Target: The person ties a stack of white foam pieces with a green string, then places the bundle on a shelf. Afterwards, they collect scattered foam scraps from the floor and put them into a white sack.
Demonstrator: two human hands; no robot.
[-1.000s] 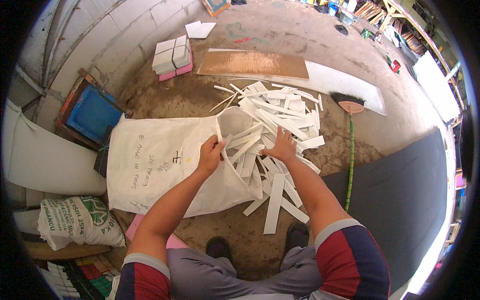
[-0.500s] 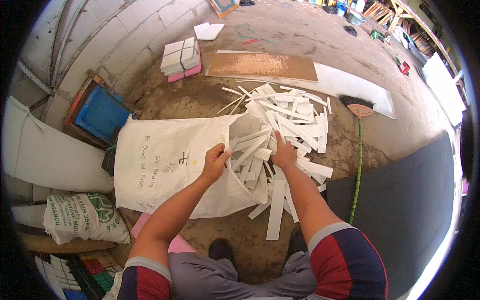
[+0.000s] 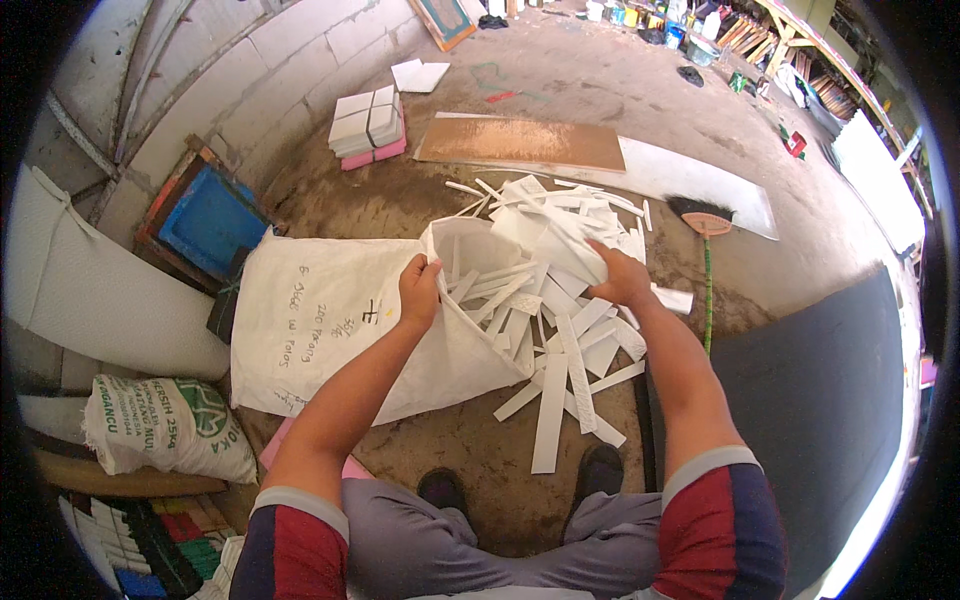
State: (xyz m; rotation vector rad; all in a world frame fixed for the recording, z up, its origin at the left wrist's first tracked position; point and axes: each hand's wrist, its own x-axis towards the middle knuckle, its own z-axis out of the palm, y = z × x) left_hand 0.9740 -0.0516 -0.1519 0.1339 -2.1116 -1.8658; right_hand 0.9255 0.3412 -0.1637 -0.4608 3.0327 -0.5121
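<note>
"White woven sack (image 3: 300,330): position and hold?"

"Flat on the floor (image 3: 520,505), mouth facing the heaped white strips (image 3: 562,282). Left grip (image 3: 419,291) pinches the rim. Right grip (image 3: 622,276) is at the strips; whether clamped, cannot tell."

"Hazards?"

"Slack at the rim could let the mouth sag across the strips inside. Outside, loose crossed strips could slide and scatter if caught by one end only."

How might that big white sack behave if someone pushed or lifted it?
The white sack is probably floppy, since its rim bends and sags beside the left hand. Lying broad and flat, it seems unlikely to roll. Tilted mouth-down, it may spill the white strips lying inside its opening.
</note>
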